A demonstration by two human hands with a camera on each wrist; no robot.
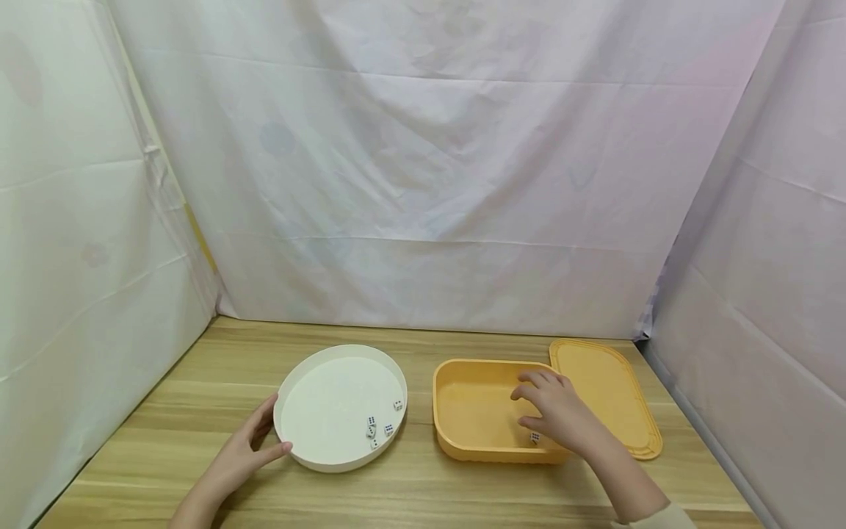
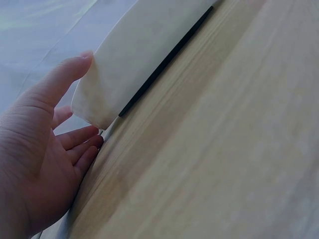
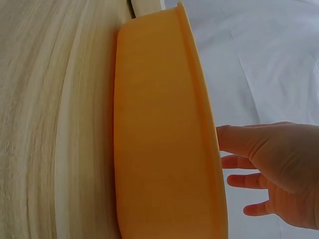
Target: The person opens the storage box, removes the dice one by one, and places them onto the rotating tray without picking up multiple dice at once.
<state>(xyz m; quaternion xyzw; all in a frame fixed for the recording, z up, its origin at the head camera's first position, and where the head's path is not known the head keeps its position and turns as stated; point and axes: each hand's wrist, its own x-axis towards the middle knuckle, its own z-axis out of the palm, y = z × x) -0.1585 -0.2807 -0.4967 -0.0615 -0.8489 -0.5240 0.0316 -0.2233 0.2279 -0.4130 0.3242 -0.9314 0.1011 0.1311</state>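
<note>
A round white tray stands on the table, with several white dice at its right side. My left hand rests against the tray's left wall, thumb and fingers spread apart. In the left wrist view the thumb touches the rim of the tray, and the other fingertips lie low beside its base. My right hand hovers over the right part of a yellow-orange box, fingers loosely bent and apart, with nothing visible between them. Below it a die shows inside the box. In the right wrist view the box wall hides its inside.
A matching yellow lid lies flat behind and right of the box. White cloth hangs at the back and both sides of the wooden table. A strip of table separates tray and box.
</note>
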